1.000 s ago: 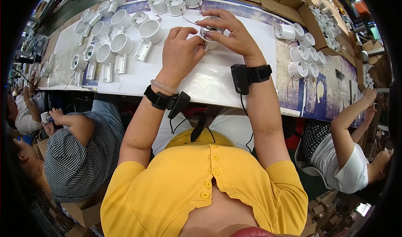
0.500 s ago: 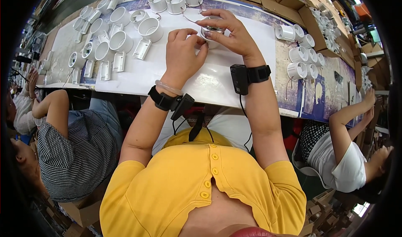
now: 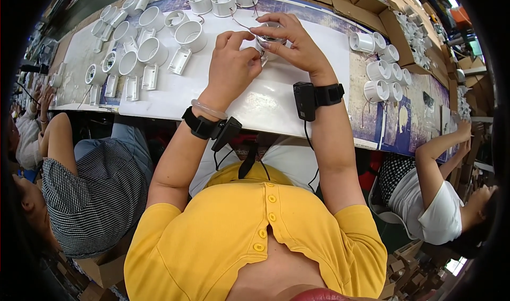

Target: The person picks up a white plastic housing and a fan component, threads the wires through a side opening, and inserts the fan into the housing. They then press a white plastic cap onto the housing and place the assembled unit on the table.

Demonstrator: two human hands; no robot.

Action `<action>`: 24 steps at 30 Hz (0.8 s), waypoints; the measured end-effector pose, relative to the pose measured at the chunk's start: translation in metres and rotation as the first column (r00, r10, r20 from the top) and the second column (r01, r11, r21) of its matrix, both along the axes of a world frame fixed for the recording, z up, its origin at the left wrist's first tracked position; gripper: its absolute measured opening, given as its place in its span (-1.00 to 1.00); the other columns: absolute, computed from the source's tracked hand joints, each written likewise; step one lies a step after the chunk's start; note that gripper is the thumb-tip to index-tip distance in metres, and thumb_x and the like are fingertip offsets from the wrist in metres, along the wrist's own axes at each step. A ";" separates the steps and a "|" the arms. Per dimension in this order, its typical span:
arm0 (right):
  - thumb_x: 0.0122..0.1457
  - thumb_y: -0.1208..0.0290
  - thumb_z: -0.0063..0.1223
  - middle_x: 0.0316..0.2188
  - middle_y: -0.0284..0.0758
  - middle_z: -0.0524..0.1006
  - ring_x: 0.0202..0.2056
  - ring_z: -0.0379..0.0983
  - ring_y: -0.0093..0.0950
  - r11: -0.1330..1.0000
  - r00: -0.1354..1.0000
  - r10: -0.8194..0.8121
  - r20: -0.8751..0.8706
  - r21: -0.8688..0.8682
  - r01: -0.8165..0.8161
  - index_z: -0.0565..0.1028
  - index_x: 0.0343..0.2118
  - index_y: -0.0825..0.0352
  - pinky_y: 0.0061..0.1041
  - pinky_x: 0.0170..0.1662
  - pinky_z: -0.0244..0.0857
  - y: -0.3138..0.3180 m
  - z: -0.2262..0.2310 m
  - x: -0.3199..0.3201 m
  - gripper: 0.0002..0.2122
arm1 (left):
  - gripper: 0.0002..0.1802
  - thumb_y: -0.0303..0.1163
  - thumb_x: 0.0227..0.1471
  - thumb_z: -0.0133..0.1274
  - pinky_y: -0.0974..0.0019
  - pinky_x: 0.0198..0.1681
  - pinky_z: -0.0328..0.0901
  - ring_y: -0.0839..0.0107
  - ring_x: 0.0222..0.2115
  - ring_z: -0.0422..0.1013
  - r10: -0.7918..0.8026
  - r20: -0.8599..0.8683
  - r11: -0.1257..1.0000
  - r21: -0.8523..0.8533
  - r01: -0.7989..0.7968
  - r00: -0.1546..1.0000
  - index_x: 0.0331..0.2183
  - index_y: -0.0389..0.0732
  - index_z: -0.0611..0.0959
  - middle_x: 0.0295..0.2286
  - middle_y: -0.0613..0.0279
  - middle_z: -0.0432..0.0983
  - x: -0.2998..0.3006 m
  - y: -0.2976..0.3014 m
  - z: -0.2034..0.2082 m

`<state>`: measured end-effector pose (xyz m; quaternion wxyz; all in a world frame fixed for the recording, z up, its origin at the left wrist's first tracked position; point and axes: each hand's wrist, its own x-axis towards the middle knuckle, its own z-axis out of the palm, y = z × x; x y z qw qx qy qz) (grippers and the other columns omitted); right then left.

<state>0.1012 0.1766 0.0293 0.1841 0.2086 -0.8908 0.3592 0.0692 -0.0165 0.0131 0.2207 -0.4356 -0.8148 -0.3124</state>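
We have a white round housing (image 3: 270, 55) between our two hands, its shiny inside partly hidden by fingers. Our right grip (image 3: 295, 43) grasps it from the far right side, thumb and fingers around the rim. Our left grip (image 3: 234, 62) is curled at its near left edge; we cannot tell whether it pinches anything. Beyond the left grip we see a thin wire (image 3: 240, 24) and white cups with finned insides (image 3: 223, 4). Left of that grip, wider white tubs (image 3: 190, 36) and small rectangular trays (image 3: 180, 61) crowd our tabletop (image 3: 276, 107); right of the right grip, white cylinders (image 3: 377, 70) cluster.
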 end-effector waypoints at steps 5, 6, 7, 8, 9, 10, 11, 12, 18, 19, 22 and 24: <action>-0.02 0.42 0.14 0.06 -0.36 0.34 0.13 0.13 -0.33 1.000 0.996 -0.005 0.091 -0.001 0.005 0.47 0.03 0.05 -0.37 0.16 0.07 0.000 -0.007 0.000 -0.54 | -0.96 -0.42 -0.30 0.18 0.20 -0.06 0.24 0.12 -0.10 0.26 -0.019 0.083 0.999 -0.032 0.022 0.996 -0.60 -0.11 0.67 -0.20 0.26 0.46 0.000 -0.009 0.005; -0.03 0.42 0.14 0.08 -0.36 0.31 0.15 0.11 -0.33 0.999 0.996 -0.013 0.092 0.034 0.010 0.44 0.06 0.03 -0.36 0.18 0.05 0.002 -0.008 0.000 -0.51 | -0.96 -0.42 -0.29 0.18 0.19 -0.06 0.24 0.11 -0.09 0.26 -0.029 0.102 0.999 -0.036 0.033 0.994 -0.60 -0.11 0.67 -0.19 0.25 0.46 0.000 -0.011 0.006; -0.03 0.42 0.15 0.11 -0.36 0.29 0.17 0.08 -0.32 0.998 0.995 -0.023 0.092 0.068 0.017 0.40 0.09 0.01 -0.35 0.19 0.02 0.002 -0.009 0.000 -0.47 | -0.96 -0.41 -0.28 0.18 0.18 -0.05 0.24 0.10 -0.09 0.26 -0.039 0.121 0.998 -0.040 0.044 0.992 -0.60 -0.11 0.67 -0.18 0.23 0.46 0.000 -0.012 0.008; -0.03 0.43 0.16 0.13 -0.37 0.26 0.19 0.05 -0.32 0.994 0.995 -0.034 0.092 0.103 0.024 0.36 0.13 0.00 -0.34 0.21 0.00 0.003 -0.009 0.000 -0.43 | -0.97 -0.41 -0.28 0.17 0.17 -0.05 0.24 0.09 -0.09 0.26 -0.050 0.139 0.997 -0.044 0.057 0.989 -0.60 -0.10 0.67 -0.17 0.22 0.46 -0.001 -0.014 0.009; -0.03 0.43 0.16 0.13 -0.37 0.26 0.19 0.05 -0.32 0.994 0.995 -0.034 0.092 0.104 0.025 0.36 0.13 0.00 -0.34 0.21 0.00 0.003 -0.009 0.001 -0.43 | -0.97 -0.41 -0.28 0.17 0.17 -0.05 0.24 0.09 -0.09 0.26 -0.051 0.140 0.997 -0.043 0.058 0.989 -0.60 -0.10 0.67 -0.17 0.22 0.46 -0.001 -0.015 0.010; -0.03 0.40 0.17 0.14 -0.34 0.24 0.19 0.06 -0.31 0.998 0.988 -0.010 0.151 0.065 0.000 0.34 0.14 -0.03 -0.32 0.21 0.01 0.004 -0.009 0.001 -0.42 | -0.95 -0.39 -0.26 0.18 0.17 -0.05 0.24 0.08 -0.08 0.25 -0.064 0.163 0.996 -0.054 0.073 0.985 -0.58 -0.10 0.67 -0.17 0.20 0.45 -0.002 -0.016 0.010; -0.03 0.38 0.17 0.15 -0.31 0.22 0.19 0.06 -0.30 0.999 0.978 0.016 0.208 0.025 -0.022 0.33 0.15 -0.06 -0.30 0.22 0.03 0.005 -0.008 0.001 -0.41 | -0.94 -0.36 -0.23 0.19 0.16 -0.05 0.24 0.08 -0.08 0.25 -0.077 0.185 0.994 -0.066 0.090 0.980 -0.56 -0.10 0.67 -0.16 0.18 0.45 -0.003 -0.016 0.011; -0.03 0.36 0.18 0.17 -0.29 0.20 0.19 0.07 -0.28 0.999 0.964 0.044 0.263 -0.017 -0.041 0.31 0.16 -0.09 -0.28 0.22 0.04 0.005 -0.008 0.002 -0.39 | -0.92 -0.33 -0.21 0.20 0.15 -0.04 0.23 0.08 -0.07 0.24 -0.090 0.208 0.991 -0.078 0.108 0.974 -0.54 -0.09 0.68 -0.16 0.16 0.45 -0.004 -0.017 0.011; -0.01 0.44 0.17 0.15 -0.26 0.26 0.05 0.30 -0.39 0.953 0.919 0.184 0.349 -0.293 -0.079 0.31 0.16 0.04 -0.41 0.12 0.21 0.008 0.003 0.003 -0.40 | -0.64 -0.16 0.00 0.13 0.28 -0.08 0.26 0.21 -0.14 0.32 -0.277 0.542 0.948 0.290 0.133 0.794 -0.23 -0.20 0.57 -0.17 0.12 0.45 -0.020 -0.009 0.018; 0.00 0.46 0.17 0.12 -0.26 0.29 0.00 0.34 -0.42 0.906 0.899 0.255 0.357 -0.413 -0.093 0.31 0.16 0.08 -0.45 0.08 0.24 0.009 0.005 0.003 -0.41 | -0.57 -0.10 0.05 0.08 0.31 -0.10 0.28 0.26 -0.16 0.34 -0.363 0.647 0.891 0.450 0.048 0.670 -0.16 -0.24 0.52 -0.17 0.11 0.44 -0.024 -0.004 0.019; 0.00 0.43 0.17 0.09 -0.27 0.34 -0.01 0.36 -0.45 0.799 0.884 0.341 0.321 -0.595 -0.092 0.32 0.15 0.18 -0.47 0.08 0.23 0.006 0.010 0.006 -0.43 | -0.45 -0.01 0.13 -0.04 0.38 -0.15 0.31 0.33 -0.20 0.38 -0.520 0.752 0.796 0.598 -0.089 0.406 -0.07 -0.30 0.43 -0.18 0.13 0.44 -0.025 0.017 0.020; 0.00 0.35 0.18 0.08 -0.30 0.37 0.07 0.29 -0.45 0.691 0.889 0.376 0.261 -0.718 -0.082 0.33 0.13 0.30 -0.46 0.13 0.15 0.004 0.014 0.010 -0.43 | -0.36 0.08 0.18 -0.17 0.44 -0.22 0.36 0.40 -0.25 0.43 -0.605 0.784 0.768 0.620 -0.157 0.137 -0.03 -0.34 0.36 -0.21 0.16 0.45 -0.022 0.036 0.020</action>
